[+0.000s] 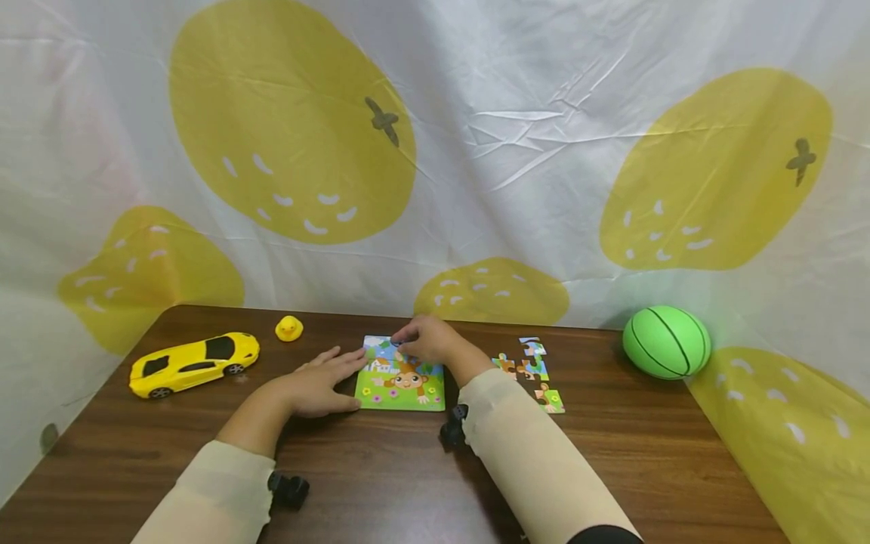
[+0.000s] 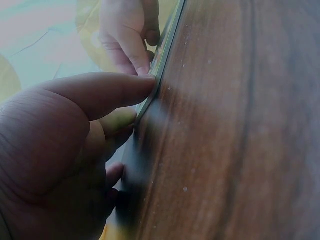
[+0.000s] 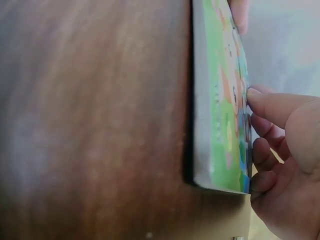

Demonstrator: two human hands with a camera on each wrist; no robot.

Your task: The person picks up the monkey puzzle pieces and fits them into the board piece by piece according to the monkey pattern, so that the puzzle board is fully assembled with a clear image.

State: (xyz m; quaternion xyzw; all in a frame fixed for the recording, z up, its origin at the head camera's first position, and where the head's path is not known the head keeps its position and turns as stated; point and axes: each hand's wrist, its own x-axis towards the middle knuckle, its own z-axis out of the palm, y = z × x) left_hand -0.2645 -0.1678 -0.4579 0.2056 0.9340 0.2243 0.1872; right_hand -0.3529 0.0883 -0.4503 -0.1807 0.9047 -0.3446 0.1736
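Observation:
A jigsaw puzzle (image 1: 397, 399) with a cartoon monkey on a green field lies on the table, in a thin tray. Along its left side rests my left hand (image 1: 316, 387), fingers spread; the thumb (image 2: 117, 92) touches the tray's edge in the left wrist view. My right hand (image 1: 433, 340) is over the upper part of the picture, thumb and fingers curled together as they pinch a puzzle piece, mostly hidden by the fingers. In the right wrist view, the thumb (image 3: 272, 106) and fingertips meet the puzzle's surface. Several loose puzzle pieces (image 1: 552, 398) lie right of the tray, partly behind my right forearm.
A yellow toy car (image 1: 193, 364) and a small yellow rubber duck (image 1: 288, 329) stand at the left. At the far right sits a green ball (image 1: 666, 342). Behind the brown wooden table (image 1: 381, 476) hangs a white curtain (image 1: 503, 196) with yellow fruit prints.

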